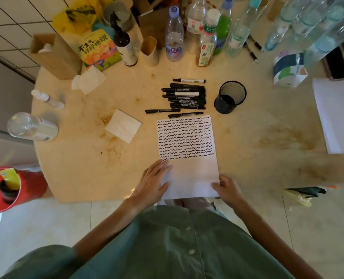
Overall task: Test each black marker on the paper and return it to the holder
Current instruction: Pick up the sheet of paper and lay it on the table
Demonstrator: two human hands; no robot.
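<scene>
A white sheet of paper (193,174) lies on the table in front of me, its upper two thirds filled with rows of black squiggles. My left hand (153,182) rests flat on the sheet's lower left part, fingers straight. My right hand (226,188) pinches the paper's lower right corner. Beyond the sheet lies a pile of several black markers (187,95), with three more lying singly around it. To their right stands a black mesh holder (230,96), which looks empty.
Many plastic bottles (174,37) crowd the table's far side, with a spray bottle (124,41), cardboard tubes and a book. Tissues (124,125) lie left of the paper. A stack of white sheets (338,113) sits at the right edge. A red bucket (4,188) stands on the floor.
</scene>
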